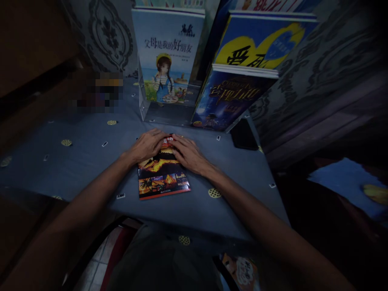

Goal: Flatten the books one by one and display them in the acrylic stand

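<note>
A book (162,165) with a dark, fiery cover and a row of small pictures lies flat on the cloth-covered table. My left hand (150,144) rests on its upper left part, palm down, fingers stretched toward the top edge. Over the upper right part lies my right hand (188,154), also flat with its fingers extended. The two hands nearly meet above the red title area, hiding most of it. Neither hand is visibly wrapped around anything.
Behind the hands, a clear stand (168,113) holds a light blue children's book (169,36). Beside it stand a dark blue book (232,99) and a blue-and-yellow book (260,38). A black phone-like object (245,135) lies near the right table edge.
</note>
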`<state>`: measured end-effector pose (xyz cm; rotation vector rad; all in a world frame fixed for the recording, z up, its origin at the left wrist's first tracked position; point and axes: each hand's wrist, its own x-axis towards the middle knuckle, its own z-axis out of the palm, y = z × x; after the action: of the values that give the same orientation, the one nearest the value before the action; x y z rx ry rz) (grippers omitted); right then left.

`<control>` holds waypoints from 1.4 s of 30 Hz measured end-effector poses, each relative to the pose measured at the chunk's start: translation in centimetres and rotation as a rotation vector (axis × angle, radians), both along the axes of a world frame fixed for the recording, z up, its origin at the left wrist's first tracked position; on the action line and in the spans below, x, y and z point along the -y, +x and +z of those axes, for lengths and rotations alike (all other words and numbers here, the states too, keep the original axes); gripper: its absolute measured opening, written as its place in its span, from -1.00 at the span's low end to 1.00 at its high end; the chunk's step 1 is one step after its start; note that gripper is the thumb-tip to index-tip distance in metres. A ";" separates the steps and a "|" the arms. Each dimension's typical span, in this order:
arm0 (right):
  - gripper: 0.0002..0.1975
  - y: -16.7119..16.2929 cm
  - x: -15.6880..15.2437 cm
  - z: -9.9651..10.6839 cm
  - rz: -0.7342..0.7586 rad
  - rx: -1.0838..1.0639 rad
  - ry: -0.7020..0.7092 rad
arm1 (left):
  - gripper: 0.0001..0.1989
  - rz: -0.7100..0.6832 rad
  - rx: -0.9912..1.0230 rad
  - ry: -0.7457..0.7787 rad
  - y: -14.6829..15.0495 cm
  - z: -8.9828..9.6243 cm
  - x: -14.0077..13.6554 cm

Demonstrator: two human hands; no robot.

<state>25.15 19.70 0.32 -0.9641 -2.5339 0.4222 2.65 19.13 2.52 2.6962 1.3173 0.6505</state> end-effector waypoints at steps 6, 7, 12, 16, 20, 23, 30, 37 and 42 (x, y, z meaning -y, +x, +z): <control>-0.52 -0.5 -1.5 -0.2 -0.010 0.006 -0.019 | -0.64 0.016 -0.002 0.000 0.1 0.0 0.1; -0.52 -0.6 -1.7 -0.2 -0.017 0.011 -0.019 | -0.64 0.019 -0.003 -0.005 0.1 0.0 0.1; -0.52 -0.9 -1.7 -0.1 -0.039 0.024 -0.014 | -0.64 0.010 -0.005 -0.013 0.2 0.0 0.1; -0.53 -0.8 -1.5 -0.1 -0.036 0.013 0.000 | -0.66 0.030 -0.008 0.006 -0.1 -0.1 -0.2; -0.52 -0.8 -1.4 -0.1 -0.039 0.022 0.002 | -0.66 0.097 -0.020 0.022 -0.9 -0.3 -0.8; -0.50 -0.7 -1.1 0.1 -0.042 0.042 0.002 | -0.66 0.139 -0.053 0.020 -1.7 -0.2 -1.1; -0.50 0.1 0.6 0.2 -0.048 0.046 0.021 | -0.69 0.331 -0.185 0.032 -2.6 1.0 -0.5; -0.37 1.0 2.5 0.4 -0.051 0.084 0.002 | -0.65 0.606 -0.294 -0.081 -2.8 2.6 0.3; -0.24 1.3 3.0 0.1 -0.028 0.093 -0.002 | -0.61 0.622 -0.332 -0.089 -2.5 2.8 0.5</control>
<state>26.42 16.69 0.38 -1.0415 -2.5998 0.3806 0.18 18.67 5.28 2.3736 2.2396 0.1569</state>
